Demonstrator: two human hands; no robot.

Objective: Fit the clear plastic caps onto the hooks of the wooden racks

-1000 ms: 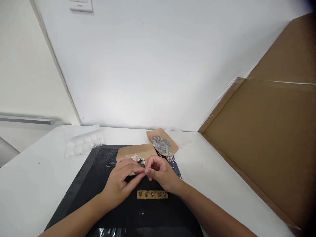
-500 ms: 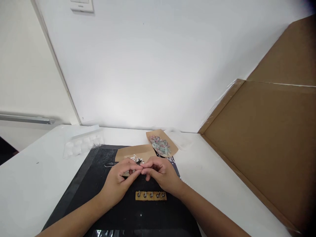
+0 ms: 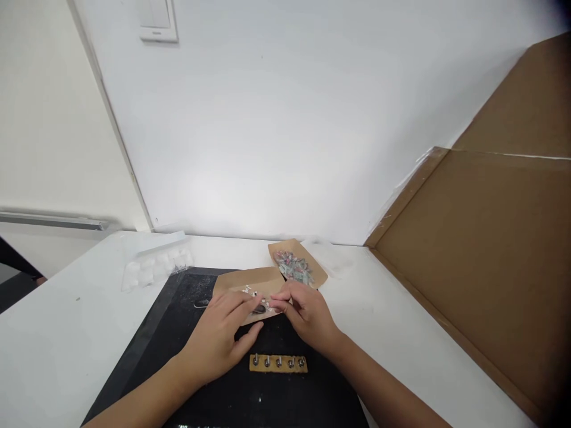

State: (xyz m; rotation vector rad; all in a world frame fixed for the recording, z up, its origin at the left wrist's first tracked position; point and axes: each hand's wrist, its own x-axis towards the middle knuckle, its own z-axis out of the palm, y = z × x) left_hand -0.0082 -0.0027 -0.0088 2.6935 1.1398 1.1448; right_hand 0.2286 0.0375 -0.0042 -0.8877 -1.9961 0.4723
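Note:
My left hand [image 3: 216, 336] lies over the near-left part of a brown paper sheet [image 3: 247, 277], fingers stretched out and thumb spread away. Its fingertips are close to small white bits [image 3: 248, 290] and a dark object [image 3: 259, 309] on the paper, too covered to name. At the paper's right side, my right hand [image 3: 312, 315] has thumb and forefinger pinched together; whatever is between them is too small to make out. Just nearer to me, a yellowish strip [image 3: 273, 367] with several upright metal pins rests on a black mat [image 3: 227, 398].
Behind my right hand is another brown paper [image 3: 316, 270] with a pile of grey-green and pinkish pieces [image 3: 292, 266]. A clear plastic tray [image 3: 154, 267] sits at the back left, and a clear bag [image 3: 332, 258] at the back right. Cardboard [image 3: 473, 255] walls the right side.
My hands have come apart, where their fingertips met before. The left fingers have straightened and its thumb has opened. The right hand stays pinched. The whole view has shifted slightly.

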